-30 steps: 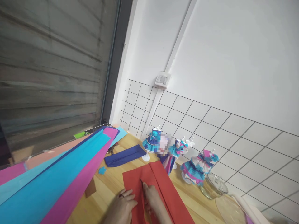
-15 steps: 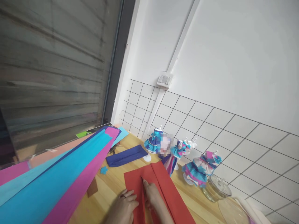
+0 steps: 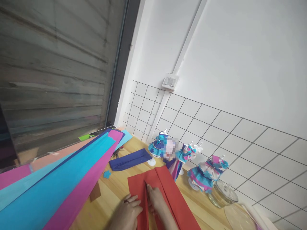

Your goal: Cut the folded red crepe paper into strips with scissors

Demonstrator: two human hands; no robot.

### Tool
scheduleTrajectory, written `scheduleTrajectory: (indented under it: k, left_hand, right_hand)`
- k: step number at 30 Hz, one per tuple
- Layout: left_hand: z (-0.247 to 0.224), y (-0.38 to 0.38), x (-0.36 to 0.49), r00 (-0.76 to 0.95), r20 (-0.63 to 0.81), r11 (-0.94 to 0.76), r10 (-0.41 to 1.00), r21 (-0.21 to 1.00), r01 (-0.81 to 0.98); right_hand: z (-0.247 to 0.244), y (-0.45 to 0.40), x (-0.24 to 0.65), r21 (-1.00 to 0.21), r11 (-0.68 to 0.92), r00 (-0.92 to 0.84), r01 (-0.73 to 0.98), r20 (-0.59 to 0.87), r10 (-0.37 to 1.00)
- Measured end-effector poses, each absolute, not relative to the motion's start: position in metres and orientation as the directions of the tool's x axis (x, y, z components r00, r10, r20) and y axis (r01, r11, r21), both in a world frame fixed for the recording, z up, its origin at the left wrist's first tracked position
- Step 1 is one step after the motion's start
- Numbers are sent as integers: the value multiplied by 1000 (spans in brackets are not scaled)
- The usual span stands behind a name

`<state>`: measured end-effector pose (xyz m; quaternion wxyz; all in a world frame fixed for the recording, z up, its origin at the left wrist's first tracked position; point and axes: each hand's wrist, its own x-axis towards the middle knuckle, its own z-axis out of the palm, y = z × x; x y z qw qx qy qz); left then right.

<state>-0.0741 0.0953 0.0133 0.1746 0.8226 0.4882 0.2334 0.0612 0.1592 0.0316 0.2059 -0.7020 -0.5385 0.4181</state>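
A sheet of red crepe-like paper [image 3: 172, 195] lies folded on the wooden table, with a long slit running up from its near edge. My left hand [image 3: 128, 212] rests at the left strip of the paper, fingers bent over its edge; the thumb is hidden. My right hand [image 3: 155, 199] is in the slit, its fingers closed and the thumb near the slit's top end. A small dark tip shows there, but what those fingers hold is hidden. A blue flower-shaped cutout [image 3: 106, 174] and a folded navy strip [image 3: 130, 159] lie beyond my hands.
Long blue paper [image 3: 64, 182] and magenta paper [image 3: 79, 188] cover the table's left side. Small dress forms in paper dresses [image 3: 203, 174] stand along the gridded wall. A lidded glass pot [image 3: 223, 193] is at right. A dark window [image 3: 55, 70] rises at left.
Almost nothing differs: both hands and the red paper keep their places. The view has shifted very slightly.
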Motion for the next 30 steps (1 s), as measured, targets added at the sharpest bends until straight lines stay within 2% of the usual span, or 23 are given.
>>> scheduleTrajectory:
  k: [4, 8, 22, 26, 30]
  left_hand:
    - [15, 95, -74, 428, 181, -457, 885, 506, 731]
    - [11, 95, -75, 415, 219, -467, 883, 497, 732]
    - [7, 99, -75, 434, 189, -468, 881, 482, 740]
    - [13, 98, -78, 476, 165, -496, 864, 441, 748]
    - [6, 100, -78, 501, 218, -545, 837, 393, 740]
  right_hand:
    - [34, 162, 58, -710, -383, 100, 590, -407, 908]
    - [36, 164, 58, -711, -379, 93, 592, -407, 908]
    - [42, 170, 52, -700, -399, 115, 593, -417, 902]
    - [41, 173, 52, -697, -377, 99, 610, -405, 909]
    - [37, 173, 53, -696, -365, 82, 619, -404, 911]
